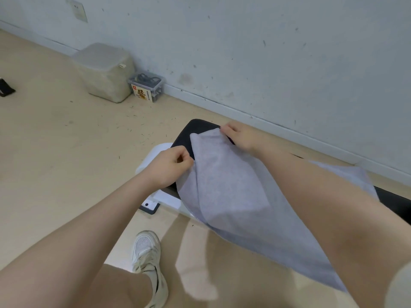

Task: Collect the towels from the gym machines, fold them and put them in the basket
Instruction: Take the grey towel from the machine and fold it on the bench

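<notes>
We pinch the grey towel with both hands on the black bench pad: left hand on its near edge, right hand at its far corner. Its long axis trails back toward our right side.

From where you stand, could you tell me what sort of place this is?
Probably a plain home or small gym room: a black padded bench on a white frame, a grey towel draped over it, and bare floor along a scuffed wall.
</notes>
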